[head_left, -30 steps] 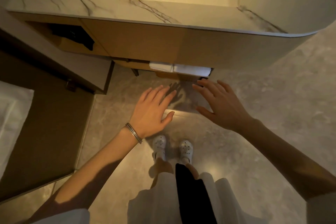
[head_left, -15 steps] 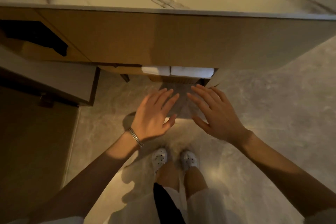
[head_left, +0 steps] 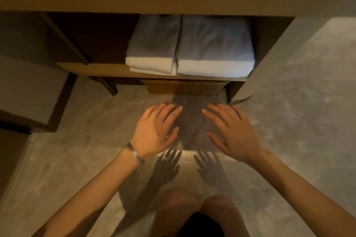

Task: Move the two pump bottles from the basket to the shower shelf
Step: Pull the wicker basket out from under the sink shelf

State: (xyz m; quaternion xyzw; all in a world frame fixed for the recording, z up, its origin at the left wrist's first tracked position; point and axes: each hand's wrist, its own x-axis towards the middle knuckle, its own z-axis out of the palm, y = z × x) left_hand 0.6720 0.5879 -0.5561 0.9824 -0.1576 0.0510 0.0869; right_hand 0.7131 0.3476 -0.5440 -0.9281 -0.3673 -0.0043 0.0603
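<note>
So, from your head camera, the only view you have: your left hand (head_left: 156, 129) and right hand (head_left: 233, 131) both hover palm down over the floor (head_left: 289, 121), fingers straight and loosely spread, holding nothing. A bracelet (head_left: 135, 153) sits on your left wrist.

The woven basket (head_left: 185, 87) lies straight ahead of your fingertips, tucked under the low wooden shelf (head_left: 92, 68) of the vanity. Its long axis runs left to right, across your reach. It sits centred between your hands, so neither hand is clearly nearer. A strip of shadowed floor separates the fingertips from its front wall.

By count: one basket, two hands, and two folded towel stacks on the shelf above it, a narrower left towel stack (head_left: 154, 48) touching a wider right towel stack (head_left: 213, 44). Of the two pump bottles, none shows. The shelf board covers the basket's open top and the light there is dim, so they are probably inside, but you cannot confirm it. The shower shelf is not in view either.

My judgement: the basket must slide out towards you before either bottle can be gripped.
</note>
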